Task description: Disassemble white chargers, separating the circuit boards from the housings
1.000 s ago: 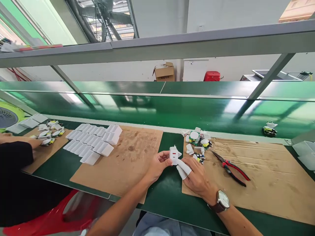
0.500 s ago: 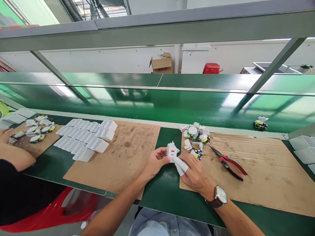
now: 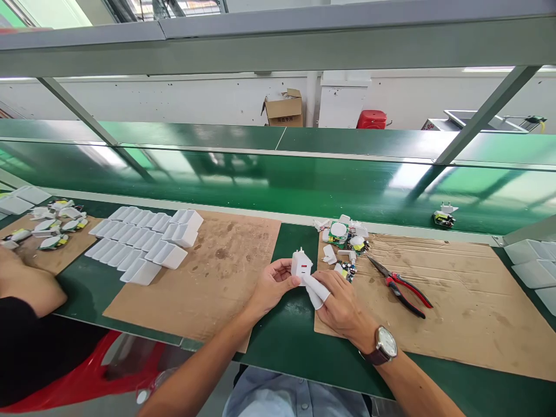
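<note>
A white plug charger [image 3: 301, 264] with metal pins on top and a red-marked port on its face is upright between my hands, just above the green table. My left hand [image 3: 274, 288] is closed on its left side, thumb in front and fingers behind. White finger covers sit on fingers of my right hand [image 3: 343, 302]. Those covered fingertips are closed against the charger's lower right edge. Right beside that hand lies a pile of circuit boards and white plug parts [image 3: 343, 234]. Red-and-black long-nose pliers [image 3: 399, 286] rest on the cardboard [image 3: 469, 313] further right.
White charger housings [image 3: 141, 270] stand in rows on the left cardboard [image 3: 217, 295]. More housings [image 3: 536, 272] are at the right edge. A co-worker's arm [image 3: 32, 284] reaches in at left, near several circuit boards [image 3: 54, 226]. One board with a plug [image 3: 443, 215] sits on the green conveyor [image 3: 304, 185].
The view has shifted slightly, moving the scene a little left. Both hands keep the same hold on the charger. The co-worker's arm at left has moved slightly.
</note>
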The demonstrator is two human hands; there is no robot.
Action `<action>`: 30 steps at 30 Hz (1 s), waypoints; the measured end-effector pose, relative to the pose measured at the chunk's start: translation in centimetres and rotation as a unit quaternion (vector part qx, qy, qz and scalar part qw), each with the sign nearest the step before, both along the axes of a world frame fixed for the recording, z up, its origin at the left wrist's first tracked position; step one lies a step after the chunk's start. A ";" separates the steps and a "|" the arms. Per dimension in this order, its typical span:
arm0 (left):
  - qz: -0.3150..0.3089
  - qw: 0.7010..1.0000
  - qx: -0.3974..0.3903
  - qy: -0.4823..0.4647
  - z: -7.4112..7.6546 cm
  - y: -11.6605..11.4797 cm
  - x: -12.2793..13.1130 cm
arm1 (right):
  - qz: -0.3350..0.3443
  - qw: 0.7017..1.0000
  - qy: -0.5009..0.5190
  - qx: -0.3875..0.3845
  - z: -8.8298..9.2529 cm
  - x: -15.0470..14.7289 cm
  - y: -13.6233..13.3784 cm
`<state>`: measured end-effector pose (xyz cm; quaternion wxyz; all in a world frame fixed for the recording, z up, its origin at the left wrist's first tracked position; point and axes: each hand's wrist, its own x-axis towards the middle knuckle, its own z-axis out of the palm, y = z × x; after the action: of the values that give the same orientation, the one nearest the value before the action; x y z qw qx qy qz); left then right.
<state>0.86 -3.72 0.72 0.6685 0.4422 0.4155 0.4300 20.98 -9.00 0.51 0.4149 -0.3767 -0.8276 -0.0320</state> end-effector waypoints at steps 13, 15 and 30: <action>-0.035 0.999 -0.027 -0.029 -0.4 0.1 0.2 | -0.002 1.000 0.009 0.021 0.0 -0.4 0.1; -0.034 0.998 -0.031 -0.034 -0.4 0.1 0.3 | -0.006 1.000 0.012 0.022 -0.1 -0.5 0.1; -0.021 0.998 -0.038 -0.044 -0.5 0.3 0.4 | -0.017 1.000 -0.016 0.014 -0.5 -0.5 0.0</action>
<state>1.22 -3.46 0.23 0.7116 0.4056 0.3923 0.4187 20.48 -9.02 -0.02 0.4064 -0.3844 -0.8270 -0.0564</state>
